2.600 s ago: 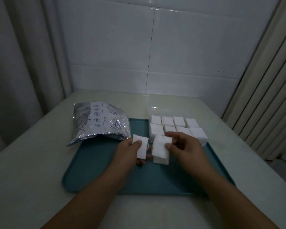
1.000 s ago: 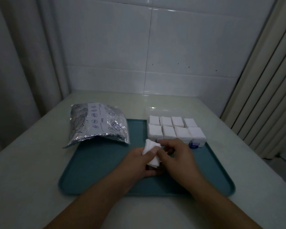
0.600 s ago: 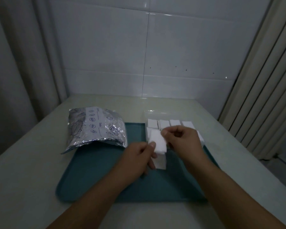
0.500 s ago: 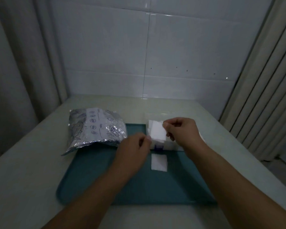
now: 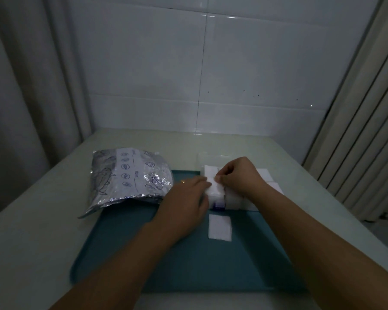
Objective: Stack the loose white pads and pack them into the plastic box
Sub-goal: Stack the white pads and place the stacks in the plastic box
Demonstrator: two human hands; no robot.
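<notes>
Now both hands, left hand (image 5: 186, 198) and right hand (image 5: 238, 175), pinch pad stack (image 5: 215, 190) at plastic box (image 5: 220, 203) near-left corner.

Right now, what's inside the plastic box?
White pads packed in stacks fill the plastic box. Both hands, left hand and right hand, cover its middle, so a full count is hidden.

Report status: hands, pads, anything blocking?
Both hands at plastic box; right hand pinching pad into it, left hand steadying. One loose pad on tray. Nothing blocking.
</notes>
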